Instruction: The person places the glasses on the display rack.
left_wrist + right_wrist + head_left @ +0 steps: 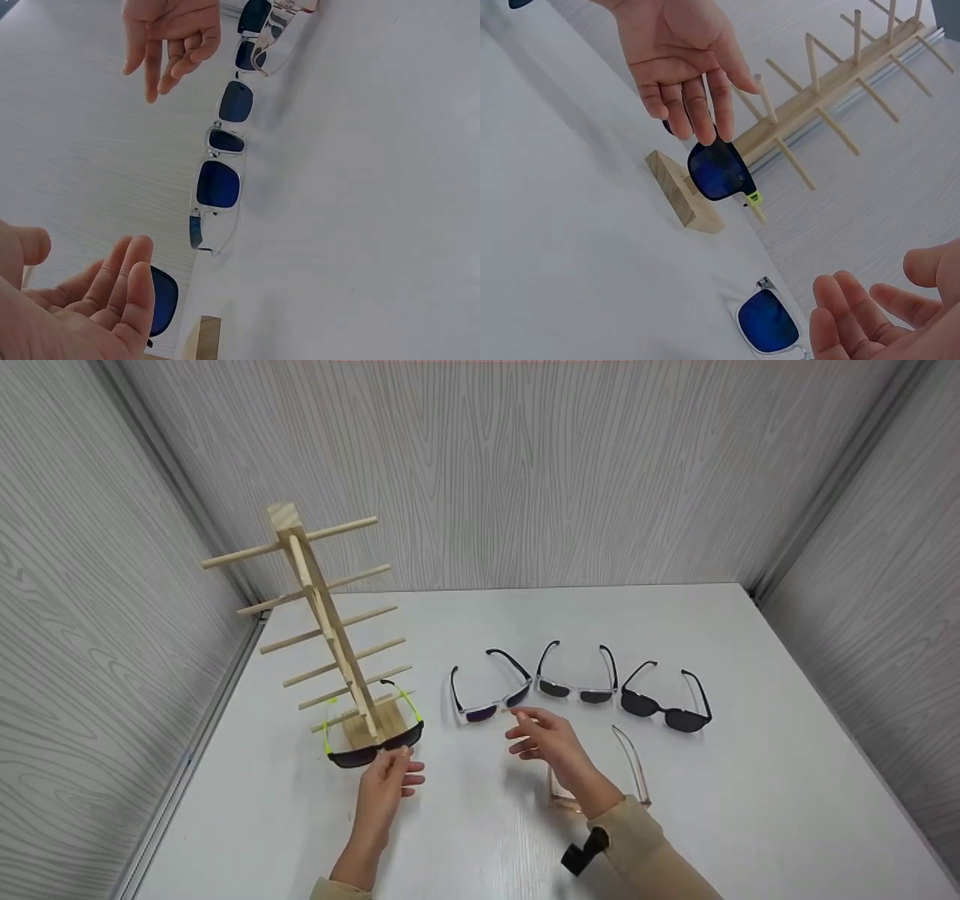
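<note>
Black sunglasses with neon yellow-green temples (352,756) sit at the bottom of the wooden display rack (330,615), temples reaching back around its post. My left hand (385,787) is at their front near the bridge. In the right wrist view its fingers (696,105) are fairly straight over the frame, thumb apart; contact is hard to tell. My right hand (553,746) hovers over the table with loosely bent fingers, holding nothing. Just beyond it lie clear-framed sunglasses with dark temples (481,712). Partly hidden under the right wrist is a pale, clear pair of glasses (637,772).
Another clear-framed pair of sunglasses (577,691) and an all-black pair (664,712) lie farther right with temples unfolded. The rack's pegs (345,528) stick out to both sides and forward. Grey wood-grain panels (525,472) wall in the white table (750,810).
</note>
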